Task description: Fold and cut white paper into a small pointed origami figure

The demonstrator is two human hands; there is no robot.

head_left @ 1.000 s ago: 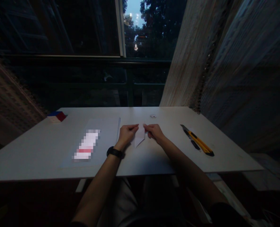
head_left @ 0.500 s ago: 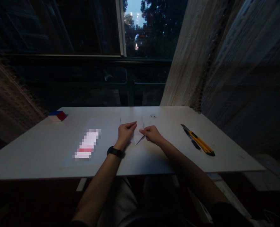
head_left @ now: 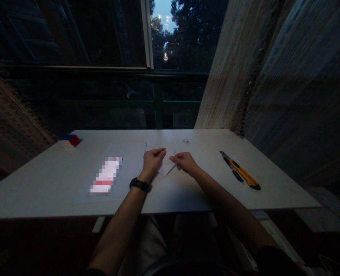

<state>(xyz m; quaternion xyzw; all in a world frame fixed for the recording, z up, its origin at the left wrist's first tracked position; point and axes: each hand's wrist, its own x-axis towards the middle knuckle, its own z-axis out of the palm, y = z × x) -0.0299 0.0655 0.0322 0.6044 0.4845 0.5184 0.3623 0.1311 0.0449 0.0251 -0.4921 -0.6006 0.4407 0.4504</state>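
Observation:
Between my hands is a folded sheet of white paper, its pointed end toward me and low over the table. My left hand, with a black band on the wrist, pinches the paper's left side. On the right side, my right hand grips the edge between thumb and curled fingers. The fingers partly cover the upper part of the paper, so its full shape is hidden.
A white table carries larger sheets of paper on the left, with a lit, blurred-out phone-like rectangle on them. A colored cube sits far left. A yellow utility knife and a black pen-like item lie right.
The right flap of the folded paper, raised and edge-on before, now lies flatter, and the point toward me looks wider. Both hands stay in nearly the same place.

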